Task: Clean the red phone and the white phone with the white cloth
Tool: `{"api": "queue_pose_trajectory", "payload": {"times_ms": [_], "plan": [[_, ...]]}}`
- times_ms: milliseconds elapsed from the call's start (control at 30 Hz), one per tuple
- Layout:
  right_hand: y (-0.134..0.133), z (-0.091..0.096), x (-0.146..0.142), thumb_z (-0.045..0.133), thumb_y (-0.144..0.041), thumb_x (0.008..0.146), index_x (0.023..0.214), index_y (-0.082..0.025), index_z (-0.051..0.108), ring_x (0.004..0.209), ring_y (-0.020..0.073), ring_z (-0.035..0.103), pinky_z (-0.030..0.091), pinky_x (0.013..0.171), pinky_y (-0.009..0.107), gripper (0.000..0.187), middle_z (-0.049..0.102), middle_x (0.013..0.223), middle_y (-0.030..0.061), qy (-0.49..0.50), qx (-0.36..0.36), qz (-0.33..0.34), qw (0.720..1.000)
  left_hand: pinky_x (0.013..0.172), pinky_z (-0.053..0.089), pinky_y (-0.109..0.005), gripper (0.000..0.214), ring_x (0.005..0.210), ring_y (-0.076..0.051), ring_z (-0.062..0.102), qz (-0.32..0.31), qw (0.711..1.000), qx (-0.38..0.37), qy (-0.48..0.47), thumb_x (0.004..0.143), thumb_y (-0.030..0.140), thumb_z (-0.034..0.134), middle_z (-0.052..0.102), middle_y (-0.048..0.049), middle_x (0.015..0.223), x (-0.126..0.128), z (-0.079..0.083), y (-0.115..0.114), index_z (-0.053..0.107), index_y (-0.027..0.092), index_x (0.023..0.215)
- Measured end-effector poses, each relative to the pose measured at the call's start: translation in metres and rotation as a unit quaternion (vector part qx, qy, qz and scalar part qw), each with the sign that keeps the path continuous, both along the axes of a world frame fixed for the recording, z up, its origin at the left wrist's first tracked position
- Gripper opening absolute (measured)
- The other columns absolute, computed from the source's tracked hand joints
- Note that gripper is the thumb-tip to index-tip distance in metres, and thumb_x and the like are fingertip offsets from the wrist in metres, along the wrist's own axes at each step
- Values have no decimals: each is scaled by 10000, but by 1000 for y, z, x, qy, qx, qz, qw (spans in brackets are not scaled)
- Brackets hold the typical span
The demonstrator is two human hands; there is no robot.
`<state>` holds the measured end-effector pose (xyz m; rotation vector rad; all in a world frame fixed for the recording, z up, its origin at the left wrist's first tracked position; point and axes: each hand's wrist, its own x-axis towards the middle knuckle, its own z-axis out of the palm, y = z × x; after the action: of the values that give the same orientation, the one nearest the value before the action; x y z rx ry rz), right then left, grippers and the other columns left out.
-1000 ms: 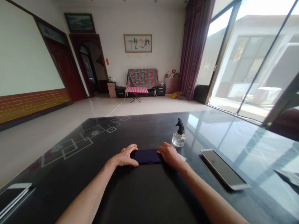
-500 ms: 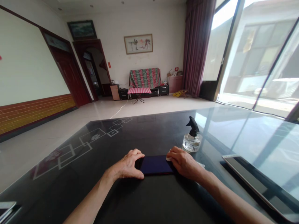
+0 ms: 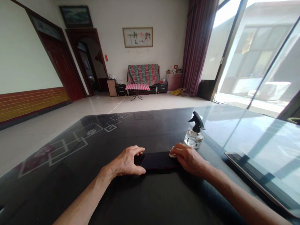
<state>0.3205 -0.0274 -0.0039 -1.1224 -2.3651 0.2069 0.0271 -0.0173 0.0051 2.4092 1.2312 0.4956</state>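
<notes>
A dark, flat smartphone (image 3: 156, 162) lies lengthwise on the glossy black table. My left hand (image 3: 127, 161) grips its left end, the thumb at the near edge and the fingers at the far edge. At the other end, my right hand (image 3: 188, 157) is closed on a white tissue (image 3: 172, 153) and presses it against the phone's right part. Much of the tissue is hidden under the fingers. Just beyond my right hand stands a clear spray bottle (image 3: 193, 138) with a black trigger head.
A white-edged tablet (image 3: 260, 181) lies to the right on the black table (image 3: 159, 200). Farther off are a small table with a striped cover (image 3: 137, 87), a cloth-draped object (image 3: 143, 74) and a purple curtain (image 3: 197, 47). Tall glass doors are on the right.
My right hand has slid the tissue slightly to the right along the phone. The left hand keeps its grip. The view has tilted down slightly, and the pale device at lower left has nearly left the frame.
</notes>
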Motion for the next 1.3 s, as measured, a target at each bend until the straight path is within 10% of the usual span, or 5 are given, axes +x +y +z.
{"api": "queue_pose_trajectory", "payload": {"times_ms": [633,1300], "plan": [[3,-2,4,413,-86,818,881,-203,672,789,165,606,467,755,282,291,634,898,55,4,-13,3,1000,834,474,-309,749,972,-266,546,14,997,-21,71,493,429,763,541,-62,1043,9,6,-5,588,209,1186],[6,7,7,484,-213,797,883,-208,716,780,181,634,491,746,297,247,687,878,53,81,-69,-91,990,723,496,-270,563,849,-206,611,75,980,-172,-73,578,407,748,649,-45,914,-2,4,6,642,163,1075]]}}
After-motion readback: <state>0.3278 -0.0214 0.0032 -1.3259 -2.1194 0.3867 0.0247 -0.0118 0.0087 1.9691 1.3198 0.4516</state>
